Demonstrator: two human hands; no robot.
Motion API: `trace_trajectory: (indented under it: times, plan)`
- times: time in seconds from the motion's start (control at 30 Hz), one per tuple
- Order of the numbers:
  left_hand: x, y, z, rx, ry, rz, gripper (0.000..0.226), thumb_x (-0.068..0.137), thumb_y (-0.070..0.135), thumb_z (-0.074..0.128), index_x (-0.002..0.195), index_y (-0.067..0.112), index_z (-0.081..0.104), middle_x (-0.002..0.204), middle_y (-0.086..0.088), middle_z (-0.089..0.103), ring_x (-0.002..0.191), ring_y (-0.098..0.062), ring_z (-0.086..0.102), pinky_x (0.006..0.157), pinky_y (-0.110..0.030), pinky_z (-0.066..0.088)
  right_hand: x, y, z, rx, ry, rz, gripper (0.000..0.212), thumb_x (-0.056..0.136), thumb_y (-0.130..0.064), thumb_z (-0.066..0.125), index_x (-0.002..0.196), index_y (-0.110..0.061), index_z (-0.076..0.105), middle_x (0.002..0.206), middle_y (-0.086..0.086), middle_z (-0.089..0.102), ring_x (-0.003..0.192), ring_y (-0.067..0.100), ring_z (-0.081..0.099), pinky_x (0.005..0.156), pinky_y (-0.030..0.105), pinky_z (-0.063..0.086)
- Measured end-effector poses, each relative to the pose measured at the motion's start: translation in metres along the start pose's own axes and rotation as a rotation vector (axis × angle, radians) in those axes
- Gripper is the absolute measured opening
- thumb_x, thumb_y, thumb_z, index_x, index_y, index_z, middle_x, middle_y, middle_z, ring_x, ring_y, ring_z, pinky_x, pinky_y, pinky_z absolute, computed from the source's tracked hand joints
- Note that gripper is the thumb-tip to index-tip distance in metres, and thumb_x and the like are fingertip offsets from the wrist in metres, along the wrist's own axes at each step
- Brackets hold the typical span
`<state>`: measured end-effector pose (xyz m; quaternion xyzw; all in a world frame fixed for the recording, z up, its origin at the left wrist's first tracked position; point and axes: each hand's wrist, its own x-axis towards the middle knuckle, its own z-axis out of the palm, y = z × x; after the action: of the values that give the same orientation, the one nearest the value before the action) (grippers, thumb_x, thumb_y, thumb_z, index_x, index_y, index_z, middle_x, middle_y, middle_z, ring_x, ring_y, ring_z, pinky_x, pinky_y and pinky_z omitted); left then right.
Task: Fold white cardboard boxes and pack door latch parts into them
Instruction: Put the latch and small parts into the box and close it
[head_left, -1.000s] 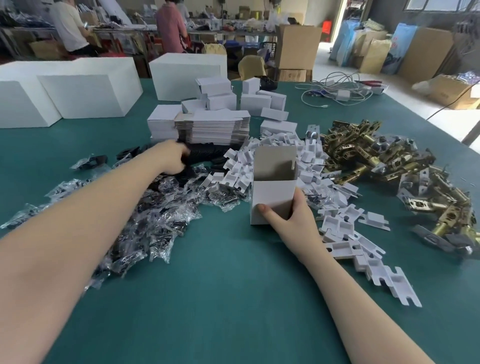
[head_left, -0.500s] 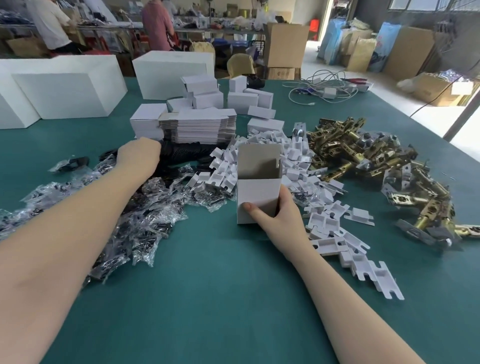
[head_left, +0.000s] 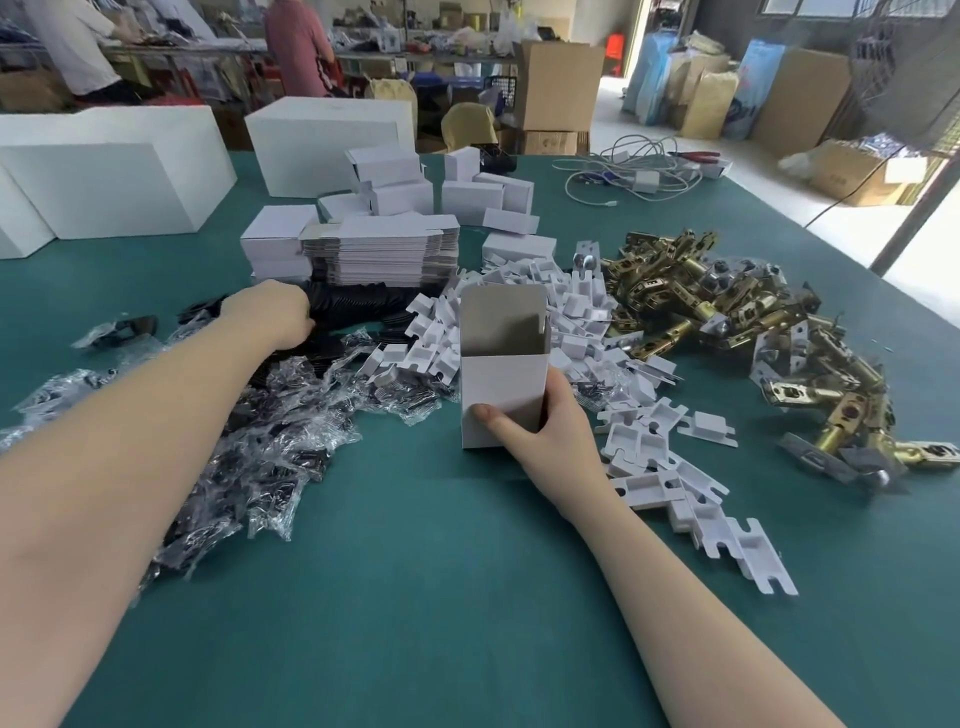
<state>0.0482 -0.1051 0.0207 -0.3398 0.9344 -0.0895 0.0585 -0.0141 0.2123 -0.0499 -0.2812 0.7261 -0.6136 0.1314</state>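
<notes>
A small white cardboard box (head_left: 503, 382) stands upright on the green table (head_left: 415, 597), top flap open and nothing visible inside. My right hand (head_left: 545, 434) grips its lower right side, thumb across the front. My left hand (head_left: 270, 317) reaches to a row of black parts (head_left: 358, 304) in front of a stack of flat box blanks (head_left: 384, 249). Its fingers curl down among the black parts and their tips are hidden. White plastic inserts (head_left: 576, 312) lie behind and right of the box. Brass door latches (head_left: 727, 312) are heaped at the right.
Clear bags of dark screws (head_left: 260, 431) are spread under my left forearm. Folded small boxes (head_left: 478, 192) and large white boxes (head_left: 114, 176) stand at the back. Cables (head_left: 634, 176) lie far right. People stand at distant benches.
My head has turned a little, so the scene sits differently in the frame. Both hands keep their places: the right on the box, the left at the black parts.
</notes>
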Motion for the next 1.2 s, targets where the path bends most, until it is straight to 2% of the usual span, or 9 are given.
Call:
trace_trajectory:
  times: [0.1, 0.23, 0.43, 0.63, 0.77, 0.83, 0.97, 1.07, 1.2]
  plan:
    - [-0.001, -0.004, -0.001, 0.103, 0.002, -0.002, 0.037, 0.093, 0.004, 0.05, 0.12, 0.022, 0.066, 0.12, -0.009, 0.062, 0.104, -0.032, 0.06, 0.076, -0.039, 0.052, 0.001, 0.001, 0.0, 0.007, 0.004, 0.011, 0.048, 0.077, -0.044, 0.079, 0.107, -0.059, 0.045, 0.105, -0.043, 0.057, 0.098, -0.017, 0.056, 0.075, 0.007, 0.044]
    - [-0.001, -0.004, 0.002, 0.188, -0.056, 0.098, 0.05, 0.095, 0.007, 0.042, 0.136, 0.033, 0.053, 0.136, -0.005, 0.052, 0.12, -0.029, 0.053, 0.082, -0.04, 0.053, 0.0, -0.001, 0.0, 0.007, 0.004, 0.01, 0.046, 0.074, -0.048, 0.078, 0.105, -0.06, 0.046, 0.104, -0.045, 0.057, 0.097, -0.018, 0.055, 0.07, 0.002, 0.043]
    - [0.0, -0.005, -0.007, 0.29, -0.191, 0.151, 0.052, 0.091, 0.008, 0.045, 0.14, 0.024, 0.049, 0.14, -0.009, 0.048, 0.122, -0.03, 0.051, 0.098, -0.041, 0.049, 0.0, -0.001, 0.0, 0.01, 0.006, 0.013, 0.045, 0.076, -0.044, 0.079, 0.104, -0.059, 0.047, 0.102, -0.044, 0.058, 0.096, -0.018, 0.056, 0.068, 0.0, 0.043]
    - [0.0, -0.019, -0.009, 0.318, -0.096, 0.162, 0.039, 0.092, 0.022, 0.065, 0.128, 0.035, 0.055, 0.127, 0.005, 0.057, 0.112, -0.02, 0.056, 0.071, -0.032, 0.049, 0.001, 0.001, 0.001, 0.017, 0.012, 0.019, 0.045, 0.075, -0.045, 0.079, 0.104, -0.058, 0.048, 0.101, -0.044, 0.059, 0.094, -0.018, 0.056, 0.067, 0.0, 0.042]
    - [0.0, -0.03, -0.013, 0.09, -0.058, 0.199, 0.008, 0.088, 0.036, 0.071, 0.092, 0.033, 0.064, 0.107, 0.008, 0.066, 0.097, -0.018, 0.059, 0.079, -0.037, 0.053, 0.001, 0.0, 0.001, 0.016, 0.019, 0.012, 0.043, 0.074, -0.046, 0.079, 0.102, -0.058, 0.049, 0.1, -0.044, 0.059, 0.093, -0.018, 0.056, 0.066, 0.0, 0.041]
    - [-0.001, -0.031, -0.013, -0.02, -0.098, 0.218, 0.005, 0.089, 0.032, 0.069, 0.089, 0.028, 0.065, 0.105, 0.004, 0.069, 0.093, -0.018, 0.059, 0.088, -0.037, 0.052, 0.001, 0.001, 0.001, 0.02, 0.019, 0.014, 0.043, 0.075, -0.044, 0.079, 0.103, -0.057, 0.049, 0.1, -0.043, 0.059, 0.094, -0.018, 0.057, 0.067, 0.0, 0.042]
    - [-0.003, -0.024, -0.006, -0.035, -0.119, 0.163, 0.04, 0.095, 0.048, 0.055, 0.12, 0.018, 0.064, 0.12, -0.002, 0.066, 0.106, -0.023, 0.059, 0.091, -0.033, 0.049, 0.001, 0.002, 0.001, 0.031, 0.015, 0.01, 0.046, 0.077, -0.04, 0.08, 0.106, -0.056, 0.049, 0.099, -0.044, 0.06, 0.094, -0.018, 0.057, 0.067, 0.0, 0.042]
    - [-0.003, -0.015, -0.001, 0.04, -0.128, 0.113, 0.051, 0.097, 0.06, 0.041, 0.126, 0.024, 0.063, 0.125, -0.003, 0.063, 0.112, -0.027, 0.058, 0.087, -0.036, 0.05, 0.002, 0.002, 0.001, 0.037, 0.016, 0.007, 0.045, 0.078, -0.037, 0.081, 0.106, -0.054, 0.05, 0.098, -0.043, 0.06, 0.093, -0.018, 0.057, 0.067, 0.0, 0.042]
    - [0.002, -0.008, 0.002, 0.086, -0.146, 0.076, 0.062, 0.098, 0.06, 0.034, 0.119, 0.012, 0.068, 0.12, -0.012, 0.063, 0.108, -0.031, 0.059, 0.09, -0.039, 0.051, 0.002, 0.003, 0.001, 0.036, 0.018, 0.0, 0.044, 0.078, -0.036, 0.081, 0.106, -0.052, 0.051, 0.098, -0.043, 0.061, 0.092, -0.017, 0.058, 0.067, 0.001, 0.042]
